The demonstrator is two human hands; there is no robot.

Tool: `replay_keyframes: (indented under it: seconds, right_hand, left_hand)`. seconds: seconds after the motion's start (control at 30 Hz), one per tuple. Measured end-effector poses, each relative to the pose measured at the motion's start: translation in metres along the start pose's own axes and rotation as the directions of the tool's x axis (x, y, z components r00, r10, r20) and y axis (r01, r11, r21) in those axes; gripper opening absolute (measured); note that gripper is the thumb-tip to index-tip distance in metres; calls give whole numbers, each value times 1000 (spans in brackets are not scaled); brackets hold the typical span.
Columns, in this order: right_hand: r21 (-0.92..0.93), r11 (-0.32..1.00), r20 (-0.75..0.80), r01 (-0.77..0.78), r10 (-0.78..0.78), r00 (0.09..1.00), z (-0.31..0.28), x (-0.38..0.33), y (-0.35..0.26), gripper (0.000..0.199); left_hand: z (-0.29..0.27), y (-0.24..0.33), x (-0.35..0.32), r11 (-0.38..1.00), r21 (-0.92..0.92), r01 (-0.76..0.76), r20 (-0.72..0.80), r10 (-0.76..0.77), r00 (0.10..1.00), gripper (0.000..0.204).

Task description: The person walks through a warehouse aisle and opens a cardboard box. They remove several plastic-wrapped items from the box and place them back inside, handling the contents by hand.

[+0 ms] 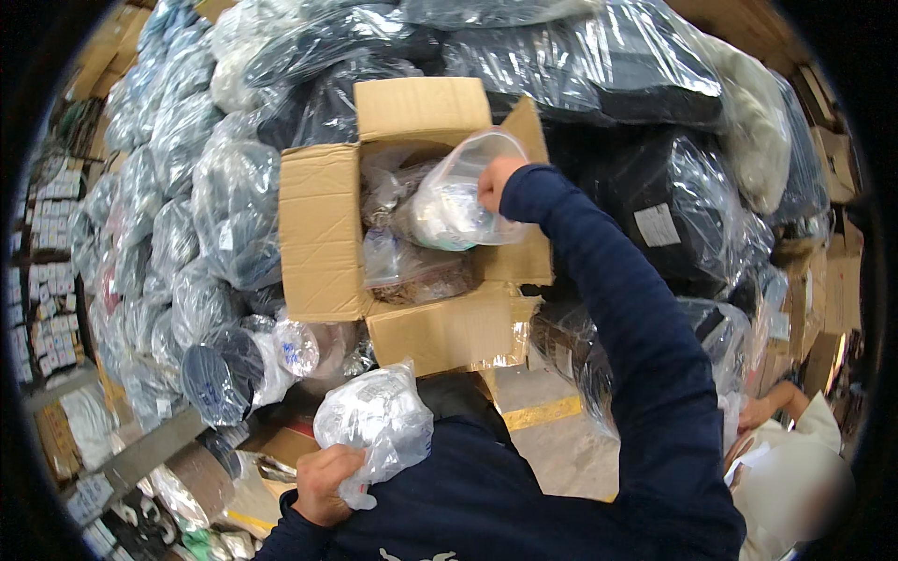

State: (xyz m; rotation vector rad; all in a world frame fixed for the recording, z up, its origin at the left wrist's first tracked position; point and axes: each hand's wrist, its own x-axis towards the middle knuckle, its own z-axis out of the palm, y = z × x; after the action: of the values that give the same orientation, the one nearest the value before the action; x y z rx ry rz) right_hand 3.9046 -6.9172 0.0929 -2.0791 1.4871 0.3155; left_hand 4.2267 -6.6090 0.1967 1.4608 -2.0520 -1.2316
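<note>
My left hand (pixel 325 479) is closed round the gathered neck of a bulging clear plastic bag (pixel 374 411), held close to my body; what fills it is hard to make out, but looks whitish or silvery. Out in front, my right hand (pixel 500 184) grips the rim of another clear plastic bag (pixel 454 206) over an open cardboard box (pixel 320 210). The lower part of that bag is inside the box, with pale contents showing through. Beneath it lie zip bags (pixel 421 280) of small brownish pieces. The box flaps are folded outward.
Plastic-wrapped bundles (pixel 238 196) are heaped left and behind the box, with large dark wrapped bundles (pixel 645 206) to the right. Rolls in plastic (pixel 224 374) lie nearer left. Another person's hand (pixel 756 409) is at lower right. Yellow tape (pixel 543 413) marks the floor.
</note>
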Motion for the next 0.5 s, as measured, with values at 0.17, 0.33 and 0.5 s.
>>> replay_keyframes:
  seconds: [0.17, 0.33, 0.5]
  right_hand:
    - [-136, 979, 74, 154, -145, 987, 79, 61, 2, 33]
    - [-179, 972, 65, 152, -143, 988, 89, 77, 14, 31]
    - [-133, 966, -40, 222, -229, 973, 64, 59, 25, 27]
  left_hand:
    - [8, 5, -8, 1000, -3, 12, -110, -12, 994, 28]
    - [13, 7, -17, 994, 3, 110, -181, -107, 978, 28]
    - [16, 7, -22, 989, -39, 142, -257, -147, 955, 22]
